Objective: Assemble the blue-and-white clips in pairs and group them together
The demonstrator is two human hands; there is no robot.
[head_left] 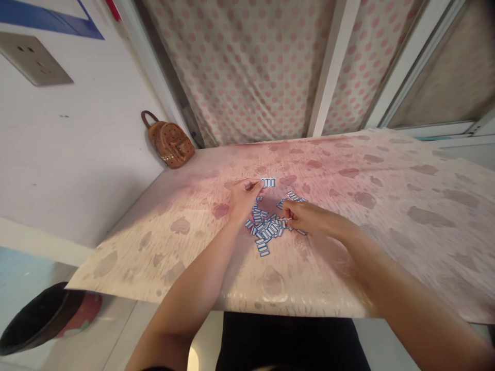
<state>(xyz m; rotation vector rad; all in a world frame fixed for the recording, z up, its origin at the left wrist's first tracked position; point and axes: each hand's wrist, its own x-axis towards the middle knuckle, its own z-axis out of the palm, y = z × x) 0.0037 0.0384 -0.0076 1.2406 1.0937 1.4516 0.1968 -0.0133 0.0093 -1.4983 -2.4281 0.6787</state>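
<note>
A loose pile of small white slips with blue borders (pixel 268 229) lies on the tablecloth between my hands. My left hand (pixel 244 198) is at the far-left side of the pile, thumb and fingers pinched on the edge of a short row of white-and-blue slips (pixel 268 182). At the pile's right side is my right hand (pixel 303 215), its fingers closed on what looks like a single slip seen nearly edge-on. Other slips (pixel 294 196) show just beyond the right hand, and its fingers hide part of the pile.
A patterned pinkish tablecloth (pixel 386 206) covers the table. Against the wall at the back left stands a small brown backpack-shaped bag (pixel 174 144). Dotted curtains (pixel 255 67) hang behind the table. A dark-and-red bin (pixel 50 317) is on the floor at left.
</note>
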